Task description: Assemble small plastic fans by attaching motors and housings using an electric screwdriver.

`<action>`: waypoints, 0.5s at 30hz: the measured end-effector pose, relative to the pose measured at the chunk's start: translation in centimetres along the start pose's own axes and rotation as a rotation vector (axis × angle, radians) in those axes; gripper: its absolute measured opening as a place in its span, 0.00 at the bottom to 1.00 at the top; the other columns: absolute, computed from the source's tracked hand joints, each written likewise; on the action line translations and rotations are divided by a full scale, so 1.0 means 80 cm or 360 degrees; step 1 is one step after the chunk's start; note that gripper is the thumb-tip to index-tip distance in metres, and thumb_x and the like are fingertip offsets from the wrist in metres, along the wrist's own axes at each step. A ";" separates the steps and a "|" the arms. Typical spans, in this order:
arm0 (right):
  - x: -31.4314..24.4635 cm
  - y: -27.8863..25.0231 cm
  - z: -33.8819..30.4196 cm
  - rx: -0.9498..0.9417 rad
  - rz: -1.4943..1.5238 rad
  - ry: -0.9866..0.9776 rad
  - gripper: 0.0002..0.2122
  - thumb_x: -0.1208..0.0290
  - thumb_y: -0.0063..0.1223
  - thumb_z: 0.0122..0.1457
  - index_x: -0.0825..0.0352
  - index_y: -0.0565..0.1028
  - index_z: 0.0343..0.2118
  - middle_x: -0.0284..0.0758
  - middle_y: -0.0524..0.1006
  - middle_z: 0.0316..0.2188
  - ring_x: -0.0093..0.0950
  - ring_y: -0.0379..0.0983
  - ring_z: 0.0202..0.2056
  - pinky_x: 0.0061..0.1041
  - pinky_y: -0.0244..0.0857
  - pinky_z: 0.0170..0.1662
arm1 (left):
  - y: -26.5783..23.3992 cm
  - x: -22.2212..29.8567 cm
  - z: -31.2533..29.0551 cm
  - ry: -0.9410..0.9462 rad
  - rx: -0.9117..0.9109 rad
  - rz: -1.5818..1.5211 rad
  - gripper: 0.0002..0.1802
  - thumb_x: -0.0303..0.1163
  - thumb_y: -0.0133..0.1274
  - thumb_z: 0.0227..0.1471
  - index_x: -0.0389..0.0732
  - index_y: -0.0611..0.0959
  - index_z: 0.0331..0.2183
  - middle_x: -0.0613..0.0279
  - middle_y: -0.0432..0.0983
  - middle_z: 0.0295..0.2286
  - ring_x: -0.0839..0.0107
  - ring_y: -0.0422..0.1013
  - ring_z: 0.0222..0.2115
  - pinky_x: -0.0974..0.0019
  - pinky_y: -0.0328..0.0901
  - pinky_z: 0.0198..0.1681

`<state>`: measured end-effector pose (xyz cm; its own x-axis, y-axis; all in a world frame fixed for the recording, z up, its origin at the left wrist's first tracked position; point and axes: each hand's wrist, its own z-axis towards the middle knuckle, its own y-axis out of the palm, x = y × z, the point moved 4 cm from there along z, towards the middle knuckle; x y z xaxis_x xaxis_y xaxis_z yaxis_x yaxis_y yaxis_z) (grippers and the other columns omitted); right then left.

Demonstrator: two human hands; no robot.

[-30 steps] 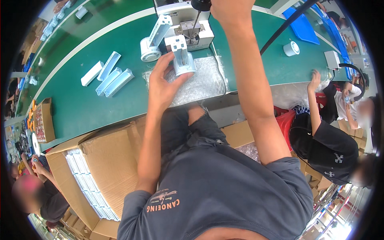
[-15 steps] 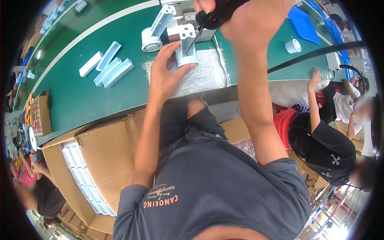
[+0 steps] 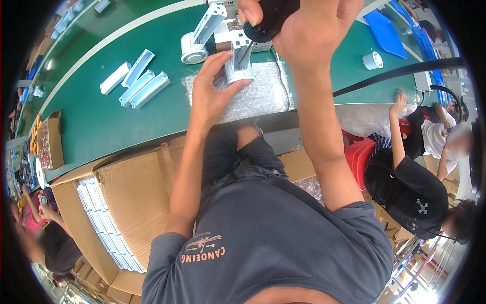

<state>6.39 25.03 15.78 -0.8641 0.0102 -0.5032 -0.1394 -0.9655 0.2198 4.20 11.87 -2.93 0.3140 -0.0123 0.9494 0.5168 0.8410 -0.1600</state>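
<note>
My left hand [image 3: 208,91] is closed around a white cylindrical housing [image 3: 240,76] with an upright, open-sided bracket, holding it on the bench with thumb and fingers on either side. My right hand [image 3: 310,43] grips a black power screwdriver [image 3: 276,19], whose dark thin bit [image 3: 246,54] reaches down into the bracket. The contact point at the bit's tip is too small to make out. Just left of the housing stands another white cylinder [image 3: 194,52] with a long white channel piece [image 3: 211,24] leaning up from it.
Bubble wrap [image 3: 271,91] lies under the work on the green bench [image 3: 167,114]. Several white channel pieces [image 3: 146,91] lie leftward; a white cylinder [image 3: 372,60] and blue tray [image 3: 383,31] are rightward. An open carton [image 3: 136,190] holds rows of white pieces. Co-workers sit at both sides.
My right hand and the screwdriver have shifted slightly left and lower over the bracket. The left hand keeps its hold on the housing.
</note>
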 end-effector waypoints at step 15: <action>-0.004 0.013 -0.011 -0.0069 -0.0059 -0.0082 0.16 0.66 0.51 0.70 0.73 0.67 0.52 0.37 0.74 0.21 0.19 0.66 0.15 0.17 0.59 0.18 | 0.001 -0.002 -0.001 0.0031 0.0030 0.0061 0.34 0.26 0.73 0.42 0.29 0.80 0.52 0.53 0.75 0.50 0.63 0.75 0.49 0.65 0.69 0.55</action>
<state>6.94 23.75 15.44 -0.8827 0.0583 -0.4662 -0.1514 -0.9746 0.1649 4.21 11.91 -3.13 0.3491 0.0097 0.9370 0.4890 0.8511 -0.1910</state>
